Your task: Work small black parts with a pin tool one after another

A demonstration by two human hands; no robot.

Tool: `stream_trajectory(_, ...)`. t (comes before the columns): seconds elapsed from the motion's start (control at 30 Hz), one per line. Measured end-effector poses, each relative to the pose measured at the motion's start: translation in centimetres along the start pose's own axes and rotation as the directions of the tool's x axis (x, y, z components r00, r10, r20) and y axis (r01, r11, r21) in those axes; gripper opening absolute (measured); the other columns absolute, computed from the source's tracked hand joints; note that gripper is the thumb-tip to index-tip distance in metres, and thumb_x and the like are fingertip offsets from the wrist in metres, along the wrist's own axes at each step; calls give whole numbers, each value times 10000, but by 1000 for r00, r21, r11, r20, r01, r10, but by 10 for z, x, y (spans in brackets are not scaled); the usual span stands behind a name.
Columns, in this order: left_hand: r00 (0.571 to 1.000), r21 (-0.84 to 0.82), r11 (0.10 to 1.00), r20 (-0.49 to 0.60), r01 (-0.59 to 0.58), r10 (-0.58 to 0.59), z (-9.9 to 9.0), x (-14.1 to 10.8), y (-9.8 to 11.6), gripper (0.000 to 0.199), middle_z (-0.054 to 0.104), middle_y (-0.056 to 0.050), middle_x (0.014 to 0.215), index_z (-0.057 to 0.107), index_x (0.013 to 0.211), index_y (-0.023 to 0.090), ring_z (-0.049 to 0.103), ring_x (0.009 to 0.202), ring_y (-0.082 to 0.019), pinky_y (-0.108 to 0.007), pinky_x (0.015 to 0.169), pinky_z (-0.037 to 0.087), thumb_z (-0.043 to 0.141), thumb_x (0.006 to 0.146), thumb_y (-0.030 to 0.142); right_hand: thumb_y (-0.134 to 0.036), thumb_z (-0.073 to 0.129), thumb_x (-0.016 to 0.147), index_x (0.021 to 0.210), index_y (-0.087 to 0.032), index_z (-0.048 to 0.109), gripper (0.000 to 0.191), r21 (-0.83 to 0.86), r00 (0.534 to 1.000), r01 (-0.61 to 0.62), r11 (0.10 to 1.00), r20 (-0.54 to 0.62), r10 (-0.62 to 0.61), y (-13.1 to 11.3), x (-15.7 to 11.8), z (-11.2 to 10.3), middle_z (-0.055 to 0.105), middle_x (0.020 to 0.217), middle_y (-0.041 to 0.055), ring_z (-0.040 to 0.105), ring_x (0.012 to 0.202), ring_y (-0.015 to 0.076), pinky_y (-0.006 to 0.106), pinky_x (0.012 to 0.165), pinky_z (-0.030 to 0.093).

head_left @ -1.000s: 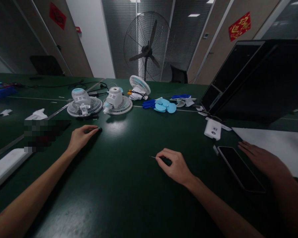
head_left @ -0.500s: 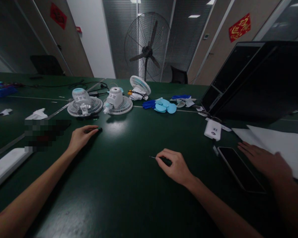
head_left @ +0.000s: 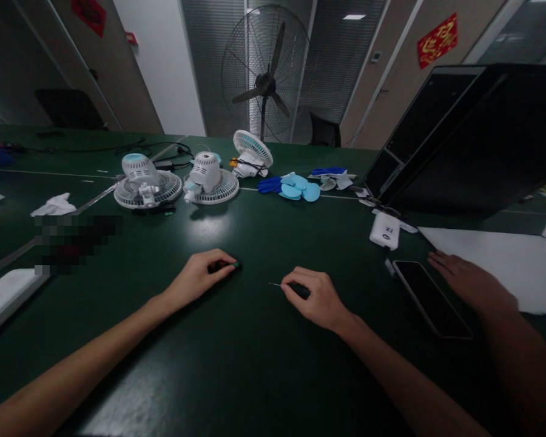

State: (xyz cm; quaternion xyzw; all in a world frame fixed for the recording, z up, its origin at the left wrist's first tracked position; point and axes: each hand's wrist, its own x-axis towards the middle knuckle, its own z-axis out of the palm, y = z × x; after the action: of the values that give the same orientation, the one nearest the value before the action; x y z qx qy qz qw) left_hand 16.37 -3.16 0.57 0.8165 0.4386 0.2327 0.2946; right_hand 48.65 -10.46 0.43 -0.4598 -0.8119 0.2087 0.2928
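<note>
My left hand (head_left: 204,273) pinches a small dark piece with a bit of green (head_left: 236,265) just above or on the dark green table (head_left: 236,376). To its right, my right hand (head_left: 313,297) is closed round the dark handle of a small screwdriver (head_left: 275,284), whose thin metal shaft points left toward my left hand. A gap separates the screwdriver's end from the small piece. Beyond my hands lie two white fan heads, one at the left (head_left: 148,182) and one beside it (head_left: 212,180).
A third small fan (head_left: 252,155), light blue blades (head_left: 300,187) and blue gloves (head_left: 269,184) lie at the back. On the right are a white power bank (head_left: 384,230), a phone (head_left: 430,297), another person's hand (head_left: 473,282), white paper (head_left: 491,258) and a large black monitor (head_left: 477,139).
My left hand has moved right and nearer with the small piece, closer to the screwdriver. My right hand has hardly moved. The whole view has shifted slightly.
</note>
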Motion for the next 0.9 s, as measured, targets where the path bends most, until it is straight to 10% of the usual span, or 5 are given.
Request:
stream_trajectory(0.2,972,-116,973,106,-198,210,57,10,49,178,683,-50,1036,708,1110,212,636,910,-173,-296,809,511,623,978,295,-228,619,971,969,-217,710,92,-41,1000,27,999,14,-26,2,0,1,700,912,23,661,790,168,304,758,491)
stream_trajectory(0.9,963,-109,968,125,-226,238,55,11,45,167,656,-66,1098,691,1122,211,606,989,-202,-348,867,503,630,987,288,-218,598,971,974,-215,725,127,-99,999,46,994,34,-43,-1,1,-2,705,911,39,656,753,166,290,725,505)
